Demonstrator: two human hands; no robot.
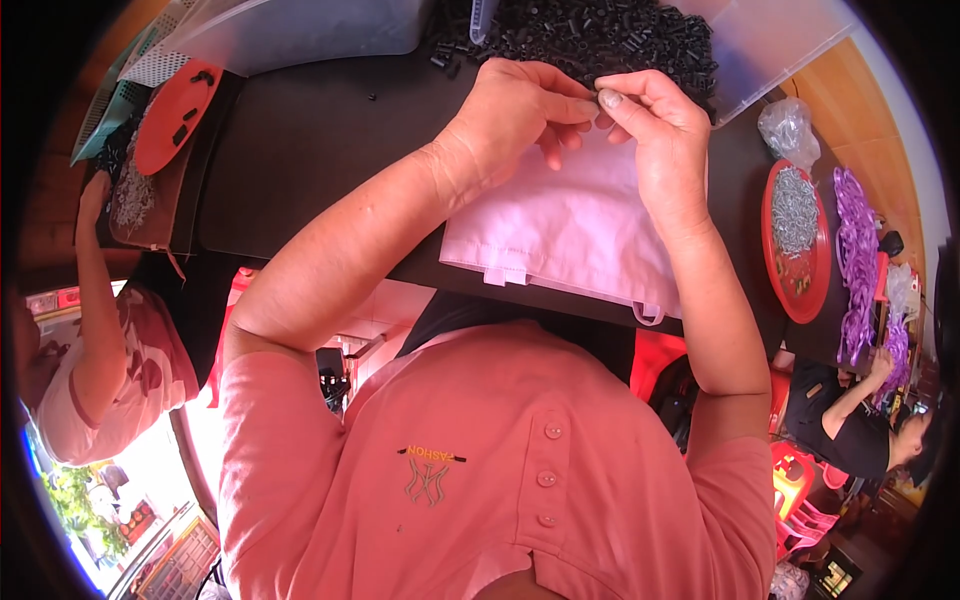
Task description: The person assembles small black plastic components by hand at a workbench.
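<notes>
My left hand [520, 108] and my right hand [662, 140] meet fingertip to fingertip over the far part of the dark table. Both are closed in a pinch, thumb against fingers. Whatever sits between the fingertips is too small and too covered to name. Under and just in front of the hands lies a pale pink cloth [560, 235], with small loops along its near edge. Right behind the fingers spreads a heap of small black tube-shaped parts [630, 45].
Translucent plastic bins [300, 38] stand at the back. On the right are a red dish [818, 262] of small silvery metal pieces, a clear plastic bag [788, 132] and purple straps [855, 265]. Another red dish [165, 125] is far left. Co-workers sit at both sides.
</notes>
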